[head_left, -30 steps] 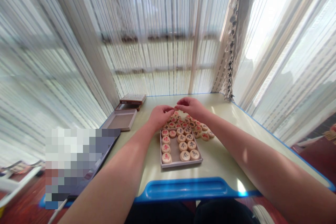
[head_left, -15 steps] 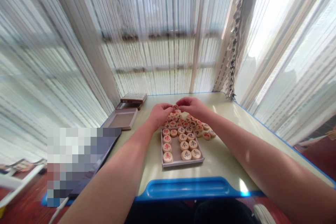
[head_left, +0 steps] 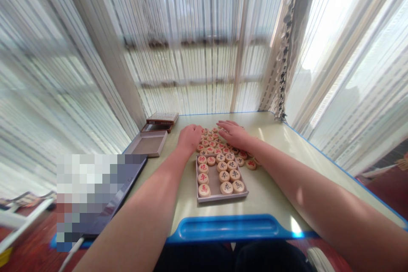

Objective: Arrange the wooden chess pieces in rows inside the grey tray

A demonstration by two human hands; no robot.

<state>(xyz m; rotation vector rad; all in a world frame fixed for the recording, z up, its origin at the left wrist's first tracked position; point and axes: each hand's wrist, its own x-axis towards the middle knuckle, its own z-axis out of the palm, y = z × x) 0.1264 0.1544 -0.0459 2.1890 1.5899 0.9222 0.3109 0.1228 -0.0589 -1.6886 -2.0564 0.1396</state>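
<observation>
A shallow grey tray (head_left: 214, 197) lies in the middle of a pale table, holding several round wooden chess pieces (head_left: 224, 176) with red and black characters. More such pieces are heaped at the tray's far end (head_left: 213, 141) and spill onto the table at its right (head_left: 251, 164). My left hand (head_left: 188, 137) rests at the left edge of the heap, its fingers curled and mostly hidden. My right hand (head_left: 233, 133) lies flat over the right side of the heap, fingers stretched out and apart.
An open grey box lid (head_left: 147, 143) and a small brown-and-white box (head_left: 162, 117) sit at the table's left far corner. A dark flat thing (head_left: 127, 174) lies along the left edge. The table (head_left: 280, 178) has a blue rim with a blue groove in front. Sheer curtains hang behind.
Both hands were pinched together above the far end of the heap. They have moved apart and come down, the right one now flat on the pieces, the left at the heap's side.
</observation>
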